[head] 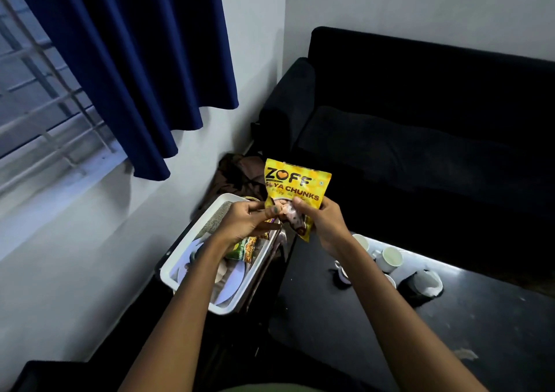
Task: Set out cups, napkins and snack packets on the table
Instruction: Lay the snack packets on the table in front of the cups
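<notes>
While my right hand point(319, 223) pinches the yellow Zoff soya chunks packet point(295, 190) upright by its lower edge and my left hand point(249, 222) grips smaller packets above the white tray point(180, 259), the black table point(420, 331) lies down-right, nearer my right hand.

A dim room corner: white walls point(255, 46), a navy curtain point(135, 61) beside a barred window point(36, 97), a black sofa point(420, 121) behind a glossy black bench point(450, 331).

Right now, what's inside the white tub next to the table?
The white tub holds a green and orange snack packet, pale plates and something grey and woven. The left arm covers the rest.
</notes>
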